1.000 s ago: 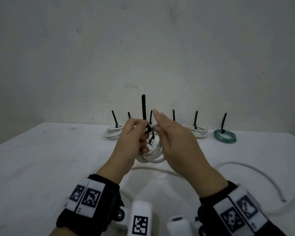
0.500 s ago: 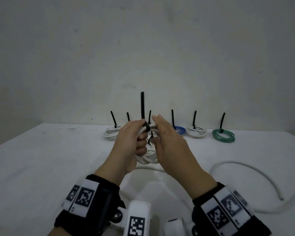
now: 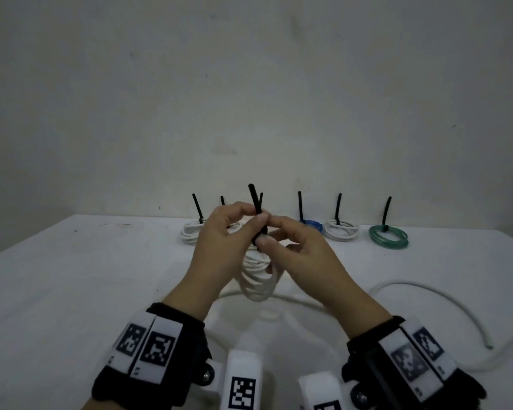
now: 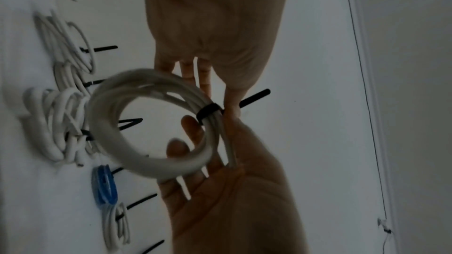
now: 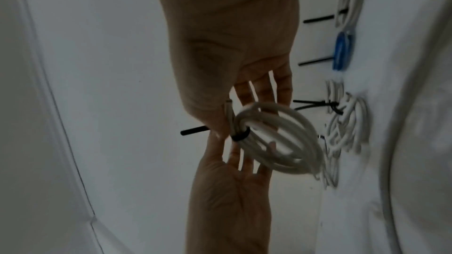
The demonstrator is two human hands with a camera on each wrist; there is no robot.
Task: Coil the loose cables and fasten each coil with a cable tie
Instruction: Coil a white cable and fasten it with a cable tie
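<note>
Both hands are up in the air over a white table, close together in the middle. Between them hangs a round coil of white cable, looped many times. A black plastic cable tie goes around the top of the coil, and its long stiff tail sticks up above the fingers.

The left hand has its thumb and first finger pinching the tie's tail, just above the band. Its other fingers are curled loosely beside the coil. The right hand pinches the tie at the band with thumb and first finger. Its other fingers reach behind the coil, a little spread, as the left wrist view shows.

At the far edge of the table, near the grey wall, more tied coils lie in a row. There is a white coil on the left, a blue coil, another white coil and a green coil. Each has a black tie tail sticking up. The hands hide more coils in the middle of the row.

A long loose white cable curves over the table on the right side and runs under the hands. The left part of the table has lots of bare room.
</note>
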